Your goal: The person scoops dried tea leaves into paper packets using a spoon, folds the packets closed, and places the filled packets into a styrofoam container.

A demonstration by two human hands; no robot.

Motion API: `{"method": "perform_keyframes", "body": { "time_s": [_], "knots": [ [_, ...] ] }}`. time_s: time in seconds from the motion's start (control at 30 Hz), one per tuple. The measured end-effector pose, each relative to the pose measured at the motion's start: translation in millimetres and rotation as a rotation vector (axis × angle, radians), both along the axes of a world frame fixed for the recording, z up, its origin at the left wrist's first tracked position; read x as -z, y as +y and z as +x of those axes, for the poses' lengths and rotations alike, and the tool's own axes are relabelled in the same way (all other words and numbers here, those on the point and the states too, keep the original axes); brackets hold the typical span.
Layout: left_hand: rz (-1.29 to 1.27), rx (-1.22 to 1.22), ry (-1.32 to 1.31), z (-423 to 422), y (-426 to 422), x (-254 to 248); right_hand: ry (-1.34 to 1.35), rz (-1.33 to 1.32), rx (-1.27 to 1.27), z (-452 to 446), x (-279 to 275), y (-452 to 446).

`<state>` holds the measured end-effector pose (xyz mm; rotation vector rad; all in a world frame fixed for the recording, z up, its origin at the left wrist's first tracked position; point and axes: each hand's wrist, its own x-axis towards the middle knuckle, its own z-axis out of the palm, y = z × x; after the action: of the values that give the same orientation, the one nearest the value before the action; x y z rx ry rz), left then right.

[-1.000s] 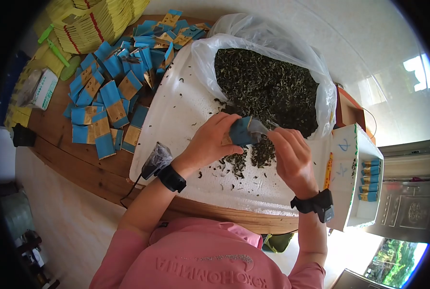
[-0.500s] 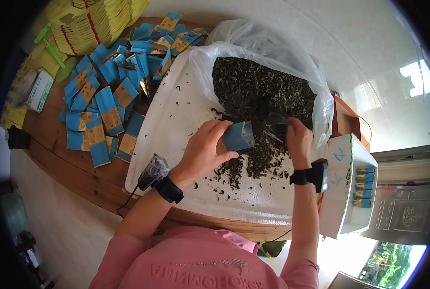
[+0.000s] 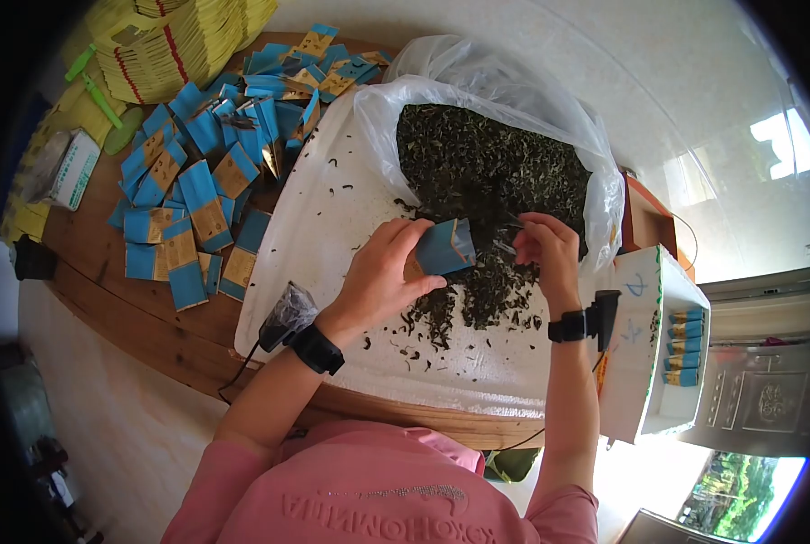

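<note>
My left hand (image 3: 382, 272) is closed around a small blue and tan paper packet (image 3: 446, 247), its mouth tilted toward the right. My right hand (image 3: 550, 249) pinches what looks like a small clear scoop (image 3: 507, 243), only partly visible against the dark leaves. Dried tea leaves (image 3: 491, 163) fill an opened clear plastic bag (image 3: 382, 136) and spill from its mouth onto a white foam tray (image 3: 314, 218). Both hands are over the spilled leaves, with the packet just left of the scoop.
Many blue and tan packets (image 3: 201, 195) are heaped on the wooden table (image 3: 151, 317) at left. A yellow woven basket (image 3: 169, 50) and a small white-green box (image 3: 76, 170) stand beyond them. At right, a white foam box (image 3: 636, 340) holds several upright packets (image 3: 684, 349).
My right hand has turned and moved slightly left and up, bringing the scoop nearer the packet's mouth. The packet in my left hand has shifted a little left.
</note>
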<state>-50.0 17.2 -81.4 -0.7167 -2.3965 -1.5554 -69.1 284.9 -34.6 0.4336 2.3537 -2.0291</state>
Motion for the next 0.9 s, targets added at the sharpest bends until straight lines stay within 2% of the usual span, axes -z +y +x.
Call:
{"method": "perform_keyframes", "body": {
  "time_s": [0.37, 0.53, 0.6, 0.67, 0.73, 0.8, 0.9],
  "knots": [
    [-0.006, 0.025, -0.015, 3, -2, 0, 0.102, 0.029, -0.026, 49, -73, -37],
    [-0.023, 0.037, -0.041, 6, -2, -3, 0.029, 0.220, -0.106, 56, -48, -75],
    [0.003, 0.044, -0.075, 5, -3, -2, 0.692, 0.848, -0.446, 54, -39, -80],
    [0.027, 0.049, -0.110, 3, -5, -2, 0.694, 0.888, -0.440, 57, -54, -79],
    [0.025, 0.045, -0.128, 3, -6, -4, 0.660, 0.817, -0.304, 60, -70, -78],
    [0.030, 0.039, -0.120, 2, -5, -2, 0.664, 0.813, -0.281, 61, -63, -75],
    [0.033, 0.041, -0.102, 4, -4, -1, 0.764, 0.956, -0.493, 63, -42, -79]
  ]
}}
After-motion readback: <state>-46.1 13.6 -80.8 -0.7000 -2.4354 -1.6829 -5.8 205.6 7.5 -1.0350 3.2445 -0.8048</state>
